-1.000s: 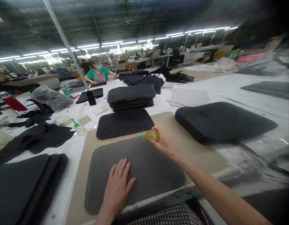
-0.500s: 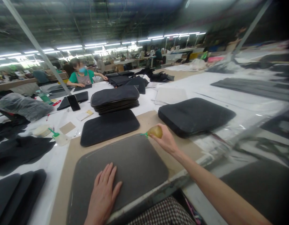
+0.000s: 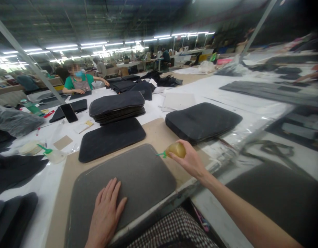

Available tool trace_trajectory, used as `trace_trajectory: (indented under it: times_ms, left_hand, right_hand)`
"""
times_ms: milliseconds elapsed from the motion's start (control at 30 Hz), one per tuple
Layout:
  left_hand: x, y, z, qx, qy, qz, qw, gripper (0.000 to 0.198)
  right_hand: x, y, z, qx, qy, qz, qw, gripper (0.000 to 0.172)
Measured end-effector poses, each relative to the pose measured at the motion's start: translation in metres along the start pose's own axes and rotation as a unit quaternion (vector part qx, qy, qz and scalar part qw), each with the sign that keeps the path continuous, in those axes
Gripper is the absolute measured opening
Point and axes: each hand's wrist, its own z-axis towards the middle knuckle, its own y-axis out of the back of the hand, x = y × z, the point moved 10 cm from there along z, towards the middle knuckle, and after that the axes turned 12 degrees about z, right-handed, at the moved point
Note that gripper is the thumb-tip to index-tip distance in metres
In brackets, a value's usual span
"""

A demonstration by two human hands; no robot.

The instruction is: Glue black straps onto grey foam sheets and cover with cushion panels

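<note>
A dark grey panel with rounded corners (image 3: 138, 179) lies on a brown board (image 3: 62, 193) in front of me. My left hand (image 3: 106, 208) rests flat on the panel's near left part, fingers stretched out. My right hand (image 3: 191, 160) is closed round a glue bottle (image 3: 176, 150) with yellowish contents, held on its side. Its green nozzle (image 3: 161, 154) points left, at the panel's far right edge. A pale line runs along the panel's far and left edges. Just beyond lies a black panel (image 3: 112, 139).
A stack of black panels (image 3: 117, 106) stands behind, and another black stack (image 3: 204, 120) at the right. A second bottle with a green nozzle (image 3: 54, 155) stands left, near a phone (image 3: 69, 113) by a pole. Across the table sits a person in green (image 3: 80, 82).
My right hand has moved the glue bottle along the panel's rounded far right corner, toward me. The left hand stays flat on the panel. The whole view has shifted slightly.
</note>
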Motion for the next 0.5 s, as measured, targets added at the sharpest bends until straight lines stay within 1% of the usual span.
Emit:
trace_trajectory:
  times_ms: [233, 367, 500]
  left_hand:
    - [0.0, -0.003, -0.002, 0.007, -0.001, -0.019, 1.0, 0.055]
    - [0.0, -0.004, -0.002, 0.016, 0.0, -0.025, 1.0, 0.056]
    - [0.001, -0.003, -0.004, 0.012, 0.002, -0.044, 0.999, 0.057]
  right_hand:
    - [0.003, 0.032, -0.04, 0.016, -0.053, -0.014, 0.998, 0.054]
    - [0.001, 0.05, -0.069, 0.022, -0.1, -0.021, 0.995, 0.056]
    - [0.004, 0.066, -0.099, 0.026, -0.12, -0.033, 0.992, 0.054]
